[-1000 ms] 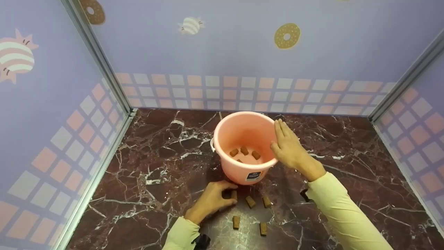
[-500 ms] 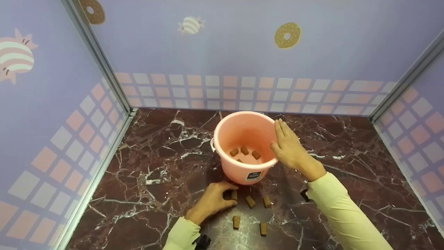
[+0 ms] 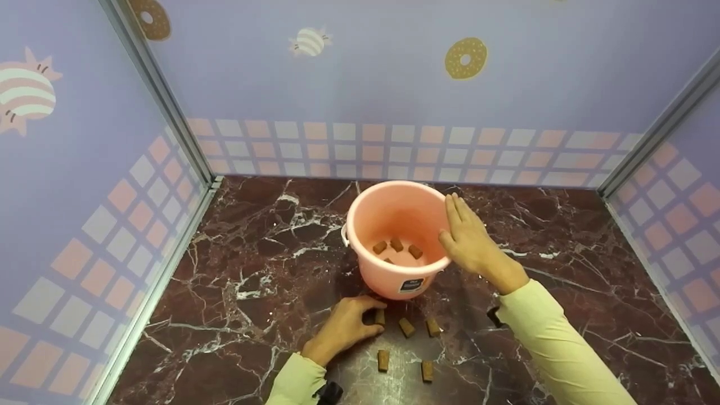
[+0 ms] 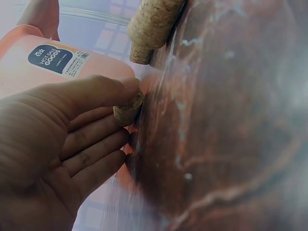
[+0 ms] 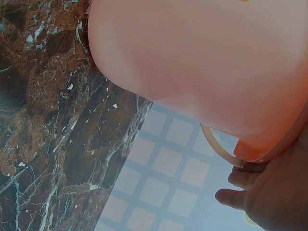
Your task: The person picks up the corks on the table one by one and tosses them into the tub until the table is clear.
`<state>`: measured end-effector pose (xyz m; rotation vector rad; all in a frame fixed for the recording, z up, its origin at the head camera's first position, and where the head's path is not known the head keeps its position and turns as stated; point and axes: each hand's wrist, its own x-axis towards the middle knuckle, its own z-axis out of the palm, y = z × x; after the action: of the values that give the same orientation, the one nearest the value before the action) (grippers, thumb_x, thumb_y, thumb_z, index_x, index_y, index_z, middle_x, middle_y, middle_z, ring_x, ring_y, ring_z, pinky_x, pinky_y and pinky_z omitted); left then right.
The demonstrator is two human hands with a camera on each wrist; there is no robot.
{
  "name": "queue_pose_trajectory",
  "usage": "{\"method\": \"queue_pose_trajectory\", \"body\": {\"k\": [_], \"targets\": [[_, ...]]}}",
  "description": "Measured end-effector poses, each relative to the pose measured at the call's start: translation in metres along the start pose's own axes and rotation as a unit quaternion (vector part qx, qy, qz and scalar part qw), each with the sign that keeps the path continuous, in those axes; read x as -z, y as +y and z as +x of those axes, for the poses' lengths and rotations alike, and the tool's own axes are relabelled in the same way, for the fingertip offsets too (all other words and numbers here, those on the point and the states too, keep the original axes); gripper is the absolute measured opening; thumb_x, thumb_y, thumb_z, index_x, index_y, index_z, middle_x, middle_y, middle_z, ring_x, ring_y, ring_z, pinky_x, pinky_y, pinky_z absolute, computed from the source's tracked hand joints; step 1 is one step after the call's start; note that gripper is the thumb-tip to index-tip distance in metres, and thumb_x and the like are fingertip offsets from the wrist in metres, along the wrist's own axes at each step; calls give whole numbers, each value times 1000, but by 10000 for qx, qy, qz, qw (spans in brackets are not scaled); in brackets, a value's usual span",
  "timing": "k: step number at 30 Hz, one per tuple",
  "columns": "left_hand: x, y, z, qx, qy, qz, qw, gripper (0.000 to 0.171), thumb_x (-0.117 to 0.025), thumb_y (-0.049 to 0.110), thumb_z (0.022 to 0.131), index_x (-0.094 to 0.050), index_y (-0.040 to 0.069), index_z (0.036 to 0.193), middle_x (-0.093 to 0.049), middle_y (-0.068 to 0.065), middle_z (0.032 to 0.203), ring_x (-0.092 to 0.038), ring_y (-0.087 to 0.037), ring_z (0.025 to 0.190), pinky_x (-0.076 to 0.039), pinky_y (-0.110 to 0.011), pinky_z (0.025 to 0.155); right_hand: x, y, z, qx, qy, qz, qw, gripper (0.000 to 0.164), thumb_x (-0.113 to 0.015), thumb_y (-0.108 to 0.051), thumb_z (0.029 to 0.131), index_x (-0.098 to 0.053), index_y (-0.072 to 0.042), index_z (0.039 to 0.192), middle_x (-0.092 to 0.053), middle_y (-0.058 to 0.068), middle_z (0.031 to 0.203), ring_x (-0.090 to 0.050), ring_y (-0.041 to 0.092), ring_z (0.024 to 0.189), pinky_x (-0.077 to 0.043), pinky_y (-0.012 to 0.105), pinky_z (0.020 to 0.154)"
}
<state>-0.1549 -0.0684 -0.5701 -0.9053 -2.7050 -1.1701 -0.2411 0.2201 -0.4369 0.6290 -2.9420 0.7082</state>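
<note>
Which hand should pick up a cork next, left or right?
Probably the left hand: its fingers reach around a cork. The right hand is at the bucket's rim, farther away.

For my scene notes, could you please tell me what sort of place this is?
Probably a staged booth: candy-and-doughnut-printed panels, with metal strips at the corners, stand around three sides of a dark marble-look surface.

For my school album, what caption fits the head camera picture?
Left hand at a cork, right hand against a pink bucket with more corks inside.
</note>
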Motion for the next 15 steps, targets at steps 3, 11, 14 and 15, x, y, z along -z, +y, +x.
{"method": "queue_pose_trajectory", "body": {"k": [3, 11, 14, 15], "targets": [[0, 0, 0, -52, 23, 43, 10000, 38, -92, 6, 78, -80, 4, 114, -79, -7, 111, -74, -21, 104, -59, -37, 97, 0, 0, 0, 31, 33, -1, 10000, 74, -46, -18, 106, -10, 16, 161, -6, 35, 170, -7, 51, 158, -5, 61, 129], [-1, -2, 1, -174, 66, 66, 9998, 35, -90, 4, 79, -80, 4, 113, -79, -5, 110, -74, -21, 103, -59, -35, 96, 0, -1, -1, 53, 91, 29, 9999, 73, -46, -18, 106, -10, 17, 161, -8, 36, 169, -8, 52, 158, -7, 63, 128], [-1, -2, 0, -185, 84, 26, 9998, 35, -90, 3, 79, -80, 3, 112, -79, -6, 108, -74, -21, 103, -60, -35, 96, 0, -1, -2, 68, 113, 33, 9999, 73, -45, -18, 106, -11, 17, 161, -8, 36, 169, -9, 52, 157, -8, 63, 128], [-1, -2, 0, -188, 93, 10, 9998, 34, -90, 3, 79, -80, 3, 112, -79, -6, 108, -74, -21, 103, -60, -35, 96, -1, -1, -2, 73, 111, 27, 9999, 73, -45, -18, 106, -11, 17, 160, -8, 37, 169, -9, 52, 157, -7, 63, 128]]}}
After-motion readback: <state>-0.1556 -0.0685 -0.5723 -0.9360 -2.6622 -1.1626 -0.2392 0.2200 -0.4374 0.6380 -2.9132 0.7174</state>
